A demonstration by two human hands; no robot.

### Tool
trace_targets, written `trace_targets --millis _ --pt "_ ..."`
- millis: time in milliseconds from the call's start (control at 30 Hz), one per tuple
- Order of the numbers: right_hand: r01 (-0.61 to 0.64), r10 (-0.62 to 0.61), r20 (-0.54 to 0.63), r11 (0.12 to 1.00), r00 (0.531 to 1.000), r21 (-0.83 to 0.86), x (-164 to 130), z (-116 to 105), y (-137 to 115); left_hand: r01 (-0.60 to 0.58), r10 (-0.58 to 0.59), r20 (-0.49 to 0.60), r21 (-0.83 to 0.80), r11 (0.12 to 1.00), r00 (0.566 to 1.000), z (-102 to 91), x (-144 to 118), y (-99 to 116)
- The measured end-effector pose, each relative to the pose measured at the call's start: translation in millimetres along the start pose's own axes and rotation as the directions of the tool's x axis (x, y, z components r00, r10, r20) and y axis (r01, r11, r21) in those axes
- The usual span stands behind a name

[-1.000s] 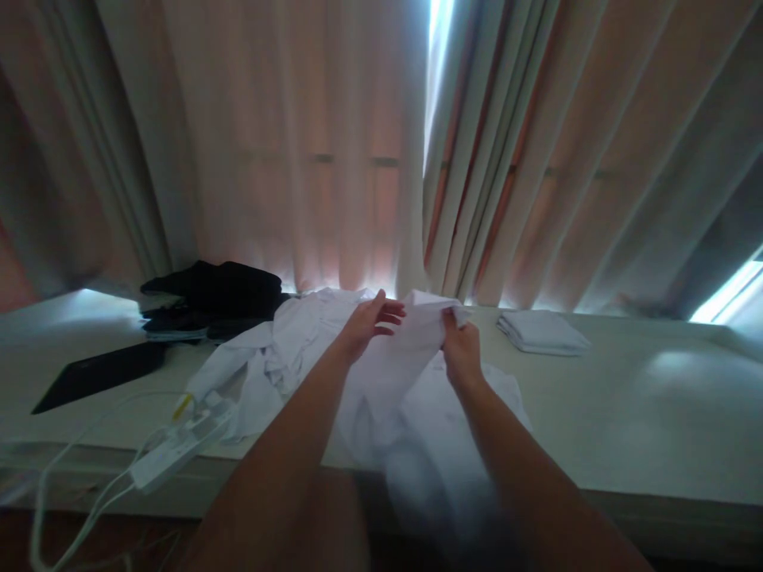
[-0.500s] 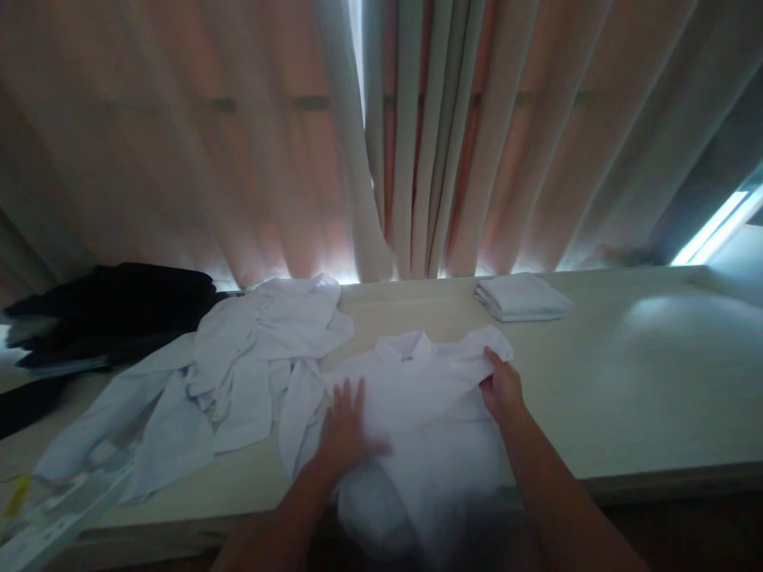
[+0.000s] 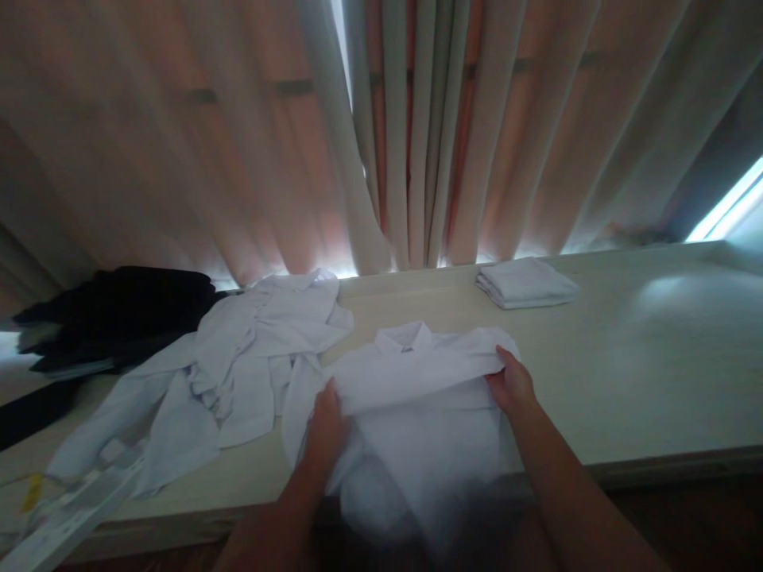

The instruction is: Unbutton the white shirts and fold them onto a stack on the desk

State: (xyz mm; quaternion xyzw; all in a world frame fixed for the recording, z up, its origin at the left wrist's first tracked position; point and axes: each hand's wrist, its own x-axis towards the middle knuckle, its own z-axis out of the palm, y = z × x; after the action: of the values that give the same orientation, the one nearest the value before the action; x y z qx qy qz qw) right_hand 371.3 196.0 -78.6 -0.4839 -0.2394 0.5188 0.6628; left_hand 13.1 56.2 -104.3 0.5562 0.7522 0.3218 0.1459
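Two hands on white shirt point(image 3: 417, 381) spread collar-up on table point(image 3: 625, 381), left hand point(image 3: 327, 425) and right hand point(image 3: 513, 385) each pinching one side edge.

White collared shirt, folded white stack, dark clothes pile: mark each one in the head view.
White collared shirt point(image 3: 417, 373), head view, chest below collar.
Folded white stack point(image 3: 528, 282), head view, top face.
Dark clothes pile point(image 3: 119, 314), head view, middle.

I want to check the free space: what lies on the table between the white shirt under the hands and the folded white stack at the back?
The head view shows only bare table between the white shirt and the folded white stack.
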Motion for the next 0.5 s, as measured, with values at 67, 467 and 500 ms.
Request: trace_targets --millis 67,467,500 --pt "0.05 -0.052 -0.016 0.993 0.999 -0.106 -1.1 -5.2 2.6 0.064 -0.076 -0.066 -0.164 0.984 0.995 -11.5 6.7 2.7" --pt "0.24 -0.317 0.015 0.684 0.948 -0.689 4.2 -32.1 5.3 0.292 -0.197 0.232 -0.51 0.809 0.953 -30.5 11.1 25.6" --pt "0.228 -0.314 0.01 0.665 0.949 -0.711 5.1 -32.1 7.1 0.26 -0.165 0.225 -0.514 0.817 0.96 -30.2 15.7 28.0"
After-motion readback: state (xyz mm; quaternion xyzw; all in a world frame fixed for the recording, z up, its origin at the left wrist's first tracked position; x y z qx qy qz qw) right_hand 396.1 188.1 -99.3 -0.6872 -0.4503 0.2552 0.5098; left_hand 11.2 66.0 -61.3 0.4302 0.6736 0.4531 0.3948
